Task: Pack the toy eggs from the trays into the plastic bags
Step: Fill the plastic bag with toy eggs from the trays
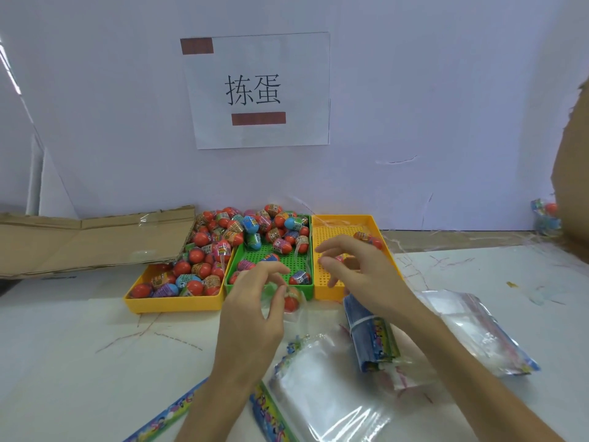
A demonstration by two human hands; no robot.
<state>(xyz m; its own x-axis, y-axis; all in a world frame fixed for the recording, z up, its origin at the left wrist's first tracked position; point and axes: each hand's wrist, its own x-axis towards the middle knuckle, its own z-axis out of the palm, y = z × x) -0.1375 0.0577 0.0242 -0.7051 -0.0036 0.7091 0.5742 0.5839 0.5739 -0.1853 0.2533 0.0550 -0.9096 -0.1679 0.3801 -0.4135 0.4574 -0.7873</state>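
We get one head view, wide-angle, looking forward and down from close above the table [79,346], facing the wall [414,90]; trays [173,306] sit mid-frame, forearms entering from below.

Heaped eggs [251,231] behind; bare table [79,346] leftward.

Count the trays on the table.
3, side by side at the wall: left yellow tray heaped with toy eggs, middle green tray piled at the back, right yellow tray nearly bare. None seems hidden.
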